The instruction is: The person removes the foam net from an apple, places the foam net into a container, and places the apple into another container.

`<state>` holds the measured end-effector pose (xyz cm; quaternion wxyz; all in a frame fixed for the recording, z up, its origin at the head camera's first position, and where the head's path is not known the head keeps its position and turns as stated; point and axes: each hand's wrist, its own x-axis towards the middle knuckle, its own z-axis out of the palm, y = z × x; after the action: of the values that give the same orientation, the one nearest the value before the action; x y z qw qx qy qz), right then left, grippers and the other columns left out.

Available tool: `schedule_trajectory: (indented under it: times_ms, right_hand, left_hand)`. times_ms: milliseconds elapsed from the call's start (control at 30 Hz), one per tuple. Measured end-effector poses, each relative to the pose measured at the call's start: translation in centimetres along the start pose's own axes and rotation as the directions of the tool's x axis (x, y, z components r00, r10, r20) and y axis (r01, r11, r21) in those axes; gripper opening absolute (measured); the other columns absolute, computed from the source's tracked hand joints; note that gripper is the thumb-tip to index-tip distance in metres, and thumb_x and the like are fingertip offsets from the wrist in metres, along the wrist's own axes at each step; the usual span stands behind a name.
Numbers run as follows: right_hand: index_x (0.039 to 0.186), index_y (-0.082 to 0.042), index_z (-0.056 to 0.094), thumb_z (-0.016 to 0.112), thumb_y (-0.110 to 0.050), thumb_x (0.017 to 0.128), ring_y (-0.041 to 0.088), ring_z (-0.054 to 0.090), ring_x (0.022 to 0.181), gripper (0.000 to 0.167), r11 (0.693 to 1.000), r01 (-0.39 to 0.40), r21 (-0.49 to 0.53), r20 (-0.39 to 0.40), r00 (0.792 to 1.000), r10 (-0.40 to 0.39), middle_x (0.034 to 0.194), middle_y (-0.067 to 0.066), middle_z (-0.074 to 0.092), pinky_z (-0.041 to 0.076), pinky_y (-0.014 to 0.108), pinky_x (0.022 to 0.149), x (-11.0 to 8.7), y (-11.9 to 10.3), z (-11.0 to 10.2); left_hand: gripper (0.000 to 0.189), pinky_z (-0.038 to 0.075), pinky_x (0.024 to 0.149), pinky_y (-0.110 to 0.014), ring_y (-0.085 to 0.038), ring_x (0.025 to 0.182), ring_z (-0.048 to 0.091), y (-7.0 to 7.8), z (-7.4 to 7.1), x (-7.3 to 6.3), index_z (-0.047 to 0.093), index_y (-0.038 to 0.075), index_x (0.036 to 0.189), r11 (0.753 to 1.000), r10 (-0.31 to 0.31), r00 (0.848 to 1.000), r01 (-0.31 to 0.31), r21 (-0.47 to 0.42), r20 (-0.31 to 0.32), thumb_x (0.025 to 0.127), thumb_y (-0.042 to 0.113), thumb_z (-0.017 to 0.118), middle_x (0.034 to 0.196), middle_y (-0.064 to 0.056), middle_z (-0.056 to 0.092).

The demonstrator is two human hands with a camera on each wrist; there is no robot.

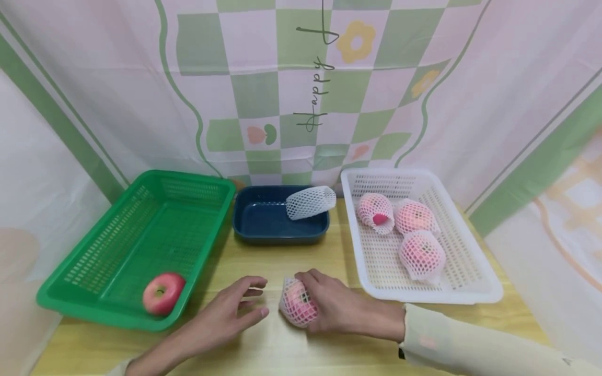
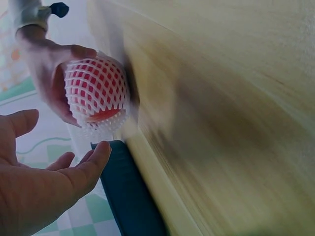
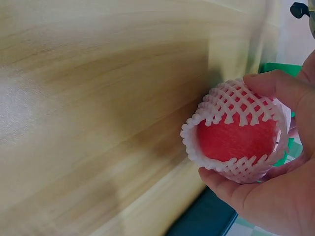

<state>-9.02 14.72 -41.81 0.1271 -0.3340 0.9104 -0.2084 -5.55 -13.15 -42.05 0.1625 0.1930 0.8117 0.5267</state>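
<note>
My right hand [image 1: 335, 304] grips an apple [image 1: 299, 305] wrapped in a white foam net, low over the wooden table's front. In the right wrist view the thumb and fingers curl round the netted apple [image 3: 238, 140], and bare red skin shows through the net's opening. To its left, my left hand [image 1: 230, 308] holds nothing, its fingers loosely bent and apart from the apple. The left wrist view shows the left hand's fingers [image 2: 83, 172] below the netted apple [image 2: 96, 91]. A bare red apple [image 1: 163, 294] lies in the green basket [image 1: 207, 250] at left.
Behind the hands stands a dark blue tray [image 1: 282, 240] with an unfilled white foam net [image 1: 311, 202] lying over its right side. A white basket [image 1: 376, 292] at right holds three netted apples [image 1: 422, 256]. A patterned curtain [image 1: 254, 94] hangs behind the table [image 1: 263, 256].
</note>
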Motion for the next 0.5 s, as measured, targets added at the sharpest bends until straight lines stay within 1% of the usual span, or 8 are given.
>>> schedule_trajectory:
  times_ms: [100, 233, 400, 500]
  right_hand:
    - [0.149, 0.002, 0.049, 0.097, -0.024, 0.065, 0.027, 0.068, 0.106, 0.1, 1.0, 0.005, -0.001, -0.002, 1.0, -0.005, 0.131, 0.015, 0.062, 0.062, 0.039, 0.091, -0.04, 0.1, 0.14]
    - [0.152, 0.002, 0.045, 0.097, -0.025, 0.067, 0.029, 0.067, 0.113, 0.103, 1.0, 0.01, -0.005, -0.004, 1.0, -0.01, 0.135, 0.017, 0.061, 0.06, 0.043, 0.097, -0.07, 0.17, 0.32]
    - [0.159, 0.004, 0.034, 0.095, -0.025, 0.071, 0.032, 0.062, 0.125, 0.111, 0.999, 0.014, 0.033, 0.004, 1.0, -0.014, 0.144, 0.02, 0.056, 0.055, 0.048, 0.107, -0.31, 0.21, 0.64]
    - [0.163, 0.003, 0.027, 0.096, -0.029, 0.072, 0.035, 0.057, 0.134, 0.119, 0.998, -0.01, 0.061, 0.003, 1.0, 0.01, 0.151, 0.022, 0.052, 0.049, 0.052, 0.113, -0.55, 0.31, 0.83]
  left_hand:
    - [0.058, 0.054, 0.105, -0.049, -0.046, 0.133, 0.059, -0.07, 0.02, 0.02, 0.049, -0.003, 0.147, 1.0, -0.002, 1.0, 0.002, -0.001, 0.006, 0.103, 0.028, 0.071, 0.15, -0.028, 0.053]
    - [0.058, 0.054, 0.106, -0.05, -0.046, 0.133, 0.059, -0.11, 0.04, 0.04, 0.048, -0.003, 0.147, 1.0, 0.001, 1.0, -0.001, -0.003, 0.01, 0.103, 0.027, 0.071, 0.15, -0.029, 0.052]
    - [0.059, 0.053, 0.106, -0.05, -0.046, 0.133, 0.059, -0.09, 0.06, -0.01, 0.048, -0.003, 0.148, 1.0, -0.004, 1.0, 0.004, -0.001, 0.01, 0.103, 0.027, 0.071, 0.15, -0.029, 0.052]
    - [0.059, 0.054, 0.106, -0.05, -0.046, 0.132, 0.059, -0.04, 0.08, 0.02, 0.048, -0.003, 0.148, 1.0, -0.008, 1.0, 0.008, 0.003, 0.007, 0.103, 0.027, 0.071, 0.15, -0.029, 0.053]
